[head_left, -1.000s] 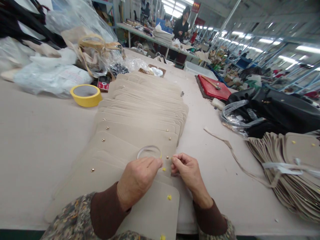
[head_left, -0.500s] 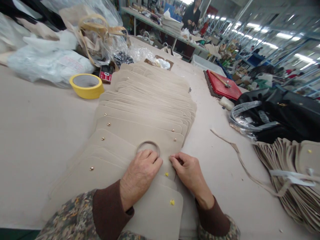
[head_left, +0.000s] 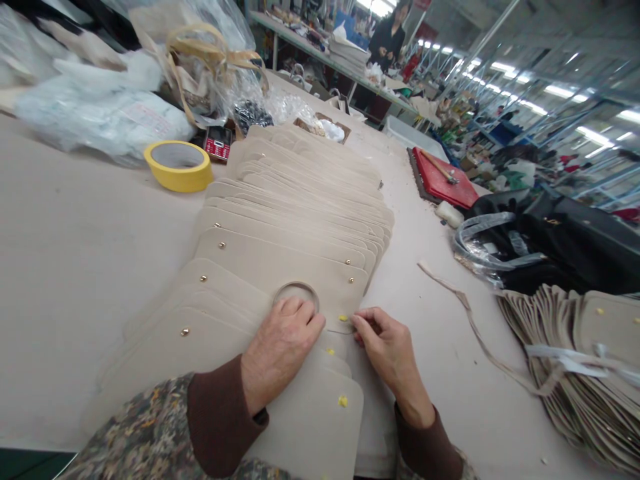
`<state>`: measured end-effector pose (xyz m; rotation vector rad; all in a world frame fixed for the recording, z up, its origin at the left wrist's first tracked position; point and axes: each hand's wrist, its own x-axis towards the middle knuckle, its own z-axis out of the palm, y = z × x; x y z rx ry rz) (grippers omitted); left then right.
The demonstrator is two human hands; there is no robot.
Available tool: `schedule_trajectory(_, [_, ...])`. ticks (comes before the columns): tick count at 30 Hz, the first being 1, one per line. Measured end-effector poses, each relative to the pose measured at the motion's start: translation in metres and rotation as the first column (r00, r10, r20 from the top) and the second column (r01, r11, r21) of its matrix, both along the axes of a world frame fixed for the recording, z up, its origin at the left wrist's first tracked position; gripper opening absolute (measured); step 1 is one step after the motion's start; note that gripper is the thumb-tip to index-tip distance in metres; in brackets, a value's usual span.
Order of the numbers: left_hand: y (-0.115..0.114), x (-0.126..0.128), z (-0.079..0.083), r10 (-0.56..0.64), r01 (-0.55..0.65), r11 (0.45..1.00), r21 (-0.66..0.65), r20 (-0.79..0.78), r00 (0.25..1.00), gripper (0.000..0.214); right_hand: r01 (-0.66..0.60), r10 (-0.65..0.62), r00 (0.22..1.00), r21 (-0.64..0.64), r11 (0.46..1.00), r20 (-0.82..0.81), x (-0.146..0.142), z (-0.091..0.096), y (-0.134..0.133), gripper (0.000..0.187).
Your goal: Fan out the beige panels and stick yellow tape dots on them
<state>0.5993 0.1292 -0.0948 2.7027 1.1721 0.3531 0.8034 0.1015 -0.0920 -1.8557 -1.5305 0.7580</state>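
Note:
My left hand (head_left: 283, 350) has its fingers curled over the near side of a thin beige ring (head_left: 295, 285), which looks like a narrow tape roll; its lower part is hidden. The ring lies on a beige panel (head_left: 290, 259) with small gold studs. Thumb and fingertips of my right hand (head_left: 389, 350) are pinched together at the panel's right edge; anything between them is too small to make out. Just left of those fingertips is a yellow patch (head_left: 343, 318) on the panel. Lower down, another yellow patch (head_left: 343, 401) marks a nearer panel.
Overlapping beige panels (head_left: 305, 180) spread away from me. A yellow tape roll (head_left: 179, 165) stands left of them, beside a red phone (head_left: 219, 143). To the right are a hammer (head_left: 440, 167) on a red slab (head_left: 450, 190), black bags (head_left: 565, 233) and a tied bundle of panels (head_left: 560, 340).
My right hand has shifted slightly right, away from my left hand, and a yellow patch now shows beside its fingertips. My left hand stays at the ring.

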Motion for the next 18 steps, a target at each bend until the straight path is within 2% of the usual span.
schedule_trajectory(4, [-0.001,0.0,0.0,0.011,-0.011,1.0,0.0,0.011,1.0,0.009,-0.108,0.072,0.954,0.11,0.988,0.292,-0.012,-0.003,-0.003,0.018])
schedule_trajectory(8, [-0.001,0.001,0.0,-0.008,0.008,1.0,-0.008,0.022,1.0,0.013,-0.104,0.05,0.9,0.103,0.989,0.432,-0.022,-0.004,0.006,0.018])
schedule_trajectory(13, [0.0,0.0,0.0,-0.019,0.017,0.999,0.029,0.084,0.996,0.015,-0.159,0.134,0.904,0.028,0.987,0.406,-0.017,0.005,0.012,0.015])
schedule_trajectory(18, [-0.001,-0.003,0.002,-0.043,0.011,0.995,0.097,0.334,0.942,0.02,-0.305,0.313,0.908,-0.073,0.95,0.28,-0.008,0.012,0.0,0.015])
